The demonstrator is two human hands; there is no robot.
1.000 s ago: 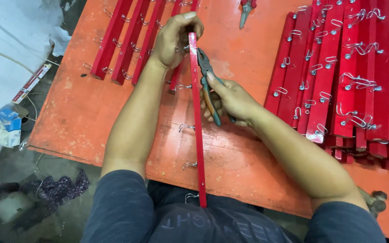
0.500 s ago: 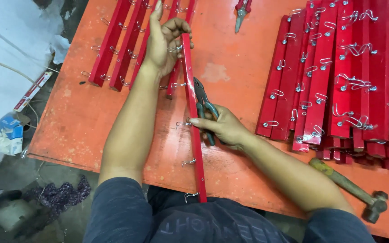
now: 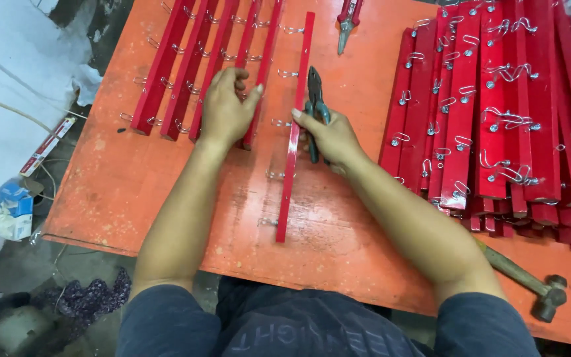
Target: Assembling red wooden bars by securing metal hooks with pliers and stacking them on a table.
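Left hand: lies on the row of red strips at the far left of the surface, fingers curled over their edges, thumb stretched toward the single strip; it presses on them rather than closing round anything.
Right hand: grip closed round the handles of the pliers, fingertips touching the right edge of the single strip.
Pliers: nose points away from the person, just beside the strip; whether the nose is closed cannot be told.
Strip: lies flat at the middle of the surface, apart from both stacks, with wire hooks sticking out on its left side.
Axis: the long axis runs from the near edge away from the person, the far end leaning slightly right.
Doing it well: a judgement only, but the strip seems best steadied flat while the pliers meet one hook squarely, so the wire bends without twisting.
Nearby: a pile of hooked strips at right, a hammer at the near right edge, a second red-handled tool at the far side.
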